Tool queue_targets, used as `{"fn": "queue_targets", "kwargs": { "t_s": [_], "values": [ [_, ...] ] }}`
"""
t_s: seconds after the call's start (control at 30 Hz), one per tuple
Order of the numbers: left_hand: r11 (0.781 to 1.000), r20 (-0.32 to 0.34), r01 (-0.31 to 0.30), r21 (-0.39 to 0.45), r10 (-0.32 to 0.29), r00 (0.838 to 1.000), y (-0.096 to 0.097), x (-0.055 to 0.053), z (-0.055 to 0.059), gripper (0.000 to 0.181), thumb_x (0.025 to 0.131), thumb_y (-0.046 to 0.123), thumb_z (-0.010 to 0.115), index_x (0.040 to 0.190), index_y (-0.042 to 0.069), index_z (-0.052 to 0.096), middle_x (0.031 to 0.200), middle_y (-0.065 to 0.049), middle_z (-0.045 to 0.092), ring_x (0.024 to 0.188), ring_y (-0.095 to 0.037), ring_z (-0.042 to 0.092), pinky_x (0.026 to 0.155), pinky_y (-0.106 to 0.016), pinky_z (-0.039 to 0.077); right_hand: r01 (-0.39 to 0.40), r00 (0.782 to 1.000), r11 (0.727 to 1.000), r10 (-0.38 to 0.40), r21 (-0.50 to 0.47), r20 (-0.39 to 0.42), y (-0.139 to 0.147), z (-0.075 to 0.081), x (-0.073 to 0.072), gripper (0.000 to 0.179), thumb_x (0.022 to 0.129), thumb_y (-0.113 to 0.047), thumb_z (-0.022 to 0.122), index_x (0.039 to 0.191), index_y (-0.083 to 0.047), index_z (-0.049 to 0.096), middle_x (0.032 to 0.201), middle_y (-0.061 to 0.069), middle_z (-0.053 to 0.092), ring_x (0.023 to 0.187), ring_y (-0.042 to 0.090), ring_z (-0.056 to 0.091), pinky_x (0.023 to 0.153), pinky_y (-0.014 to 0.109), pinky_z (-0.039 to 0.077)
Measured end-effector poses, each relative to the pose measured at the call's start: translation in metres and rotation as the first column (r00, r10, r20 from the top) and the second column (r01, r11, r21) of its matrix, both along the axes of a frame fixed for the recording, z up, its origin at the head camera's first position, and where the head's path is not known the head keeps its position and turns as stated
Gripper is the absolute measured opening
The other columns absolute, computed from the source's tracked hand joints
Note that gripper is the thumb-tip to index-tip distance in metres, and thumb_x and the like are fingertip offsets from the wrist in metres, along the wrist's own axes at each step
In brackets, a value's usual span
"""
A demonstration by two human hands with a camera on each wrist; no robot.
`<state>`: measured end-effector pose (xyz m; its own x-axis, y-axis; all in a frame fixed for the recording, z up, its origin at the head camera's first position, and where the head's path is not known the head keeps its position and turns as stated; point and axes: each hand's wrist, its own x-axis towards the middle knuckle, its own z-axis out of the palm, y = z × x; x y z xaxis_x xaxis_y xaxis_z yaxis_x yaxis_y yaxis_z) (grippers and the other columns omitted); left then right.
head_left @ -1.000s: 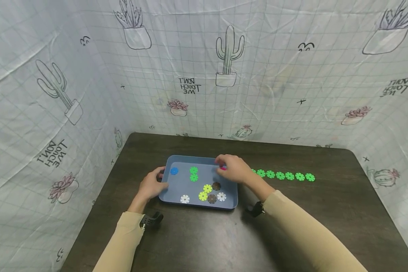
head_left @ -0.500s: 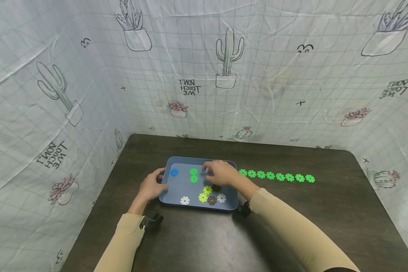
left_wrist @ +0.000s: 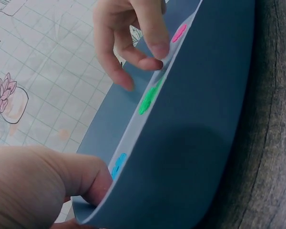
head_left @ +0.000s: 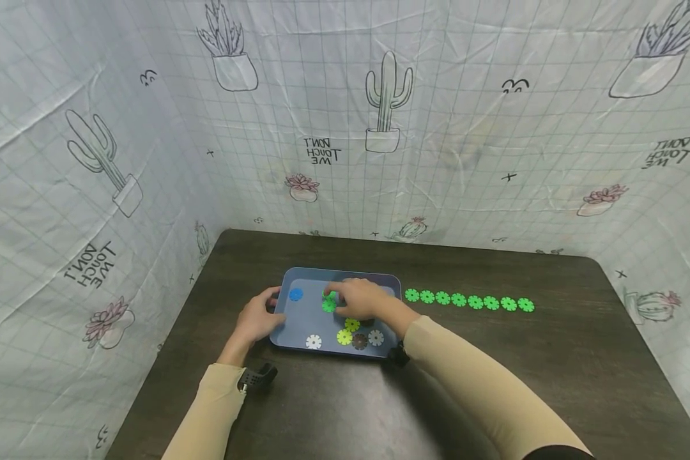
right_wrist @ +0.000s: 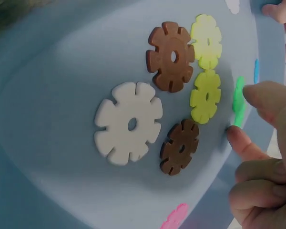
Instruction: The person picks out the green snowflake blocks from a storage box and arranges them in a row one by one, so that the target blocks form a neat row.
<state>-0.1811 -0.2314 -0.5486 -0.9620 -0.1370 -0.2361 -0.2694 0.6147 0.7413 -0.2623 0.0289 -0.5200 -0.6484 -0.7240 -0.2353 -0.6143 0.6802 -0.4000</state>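
Note:
A shallow blue-grey tray [head_left: 299, 322] lies on the table, and my left hand [head_left: 257, 315] grips its left rim, thumb inside the wall. My right hand [head_left: 363, 299] hovers over the tray's middle and holds nothing. Its index finger reaches the far one of two green notched discs [head_left: 329, 306], partly covering it, while the thumb is at the near one's right side. In the right wrist view, yellow discs [right_wrist: 205, 97], brown discs [right_wrist: 171, 57] and a white disc [right_wrist: 128, 107] lie flat below that hand. A pink disc [left_wrist: 179, 33] shows in the left wrist view.
A straight row of several green discs [head_left: 459, 299] runs along the dark wooden table [head_left: 345, 409] right of the tray. Inside the tray, a blue disc [head_left: 296, 294] lies at far left and another white disc [head_left: 314, 342] near the front wall. Patterned cloth [head_left: 345, 211] hangs behind.
My right hand has moved left, from the tray's far right part to the two green discs. The green row's left end has come into view. My left hand stays on the rim.

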Motion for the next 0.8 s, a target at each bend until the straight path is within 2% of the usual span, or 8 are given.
{"fn": "queue_targets", "kwargs": {
  "t_s": [0.17, 0.43, 0.6, 0.8],
  "values": [
    [1.000, -0.013, 0.013, -0.008, -0.013, 1.000, -0.001, 0.000, -0.001, 0.070, 0.083, 0.005, 0.074, 0.150, 0.009, 0.054, 0.127, -0.019, 0.066, 0.102, -0.037, 0.067, 0.080, -0.049, 0.057, -0.004, 1.000, 0.999, 0.004, 0.050, 0.003, -0.005, -0.004, -0.001, 0.041, 0.100, -0.028, 0.068, 0.140, -0.029, 0.062, 0.112, 0.002, 0.062, 0.091, 0.016, 0.058, 0.080, 0.041, 0.050],
    [1.000, -0.023, 0.021, -0.024, -0.021, 1.000, -0.001, 0.000, -0.002, 0.070, 0.082, 0.007, 0.073, 0.149, 0.011, 0.056, 0.124, -0.016, 0.069, 0.101, -0.034, 0.067, 0.078, -0.045, 0.056, -0.008, 1.000, 0.995, 0.009, 0.098, -0.011, -0.011, -0.008, -0.005, 0.034, 0.100, -0.030, 0.068, 0.135, -0.030, 0.066, 0.128, 0.005, 0.064, 0.112, 0.023, 0.061, 0.090, 0.045, 0.051],
    [1.000, -0.020, 0.020, -0.020, -0.020, 1.000, -0.002, -0.001, -0.002, 0.070, 0.081, 0.007, 0.074, 0.149, 0.011, 0.056, 0.123, -0.015, 0.069, 0.101, -0.033, 0.067, 0.078, -0.045, 0.056, -0.001, 1.000, 0.993, 0.000, 0.115, 0.012, -0.013, -0.007, -0.007, 0.030, 0.099, -0.030, 0.070, 0.128, -0.030, 0.069, 0.125, 0.003, 0.064, 0.112, 0.022, 0.060, 0.090, 0.045, 0.051],
    [1.000, -0.017, 0.018, -0.016, -0.019, 1.000, -0.003, -0.002, -0.002, 0.070, 0.081, 0.006, 0.074, 0.148, 0.011, 0.056, 0.122, -0.015, 0.069, 0.099, -0.032, 0.067, 0.076, -0.044, 0.057, 0.010, 0.999, 0.994, -0.015, 0.109, 0.046, -0.014, -0.002, -0.009, 0.026, 0.094, -0.032, 0.076, 0.119, -0.026, 0.070, 0.109, -0.001, 0.063, 0.097, 0.019, 0.058, 0.085, 0.043, 0.050]
  ]
}}
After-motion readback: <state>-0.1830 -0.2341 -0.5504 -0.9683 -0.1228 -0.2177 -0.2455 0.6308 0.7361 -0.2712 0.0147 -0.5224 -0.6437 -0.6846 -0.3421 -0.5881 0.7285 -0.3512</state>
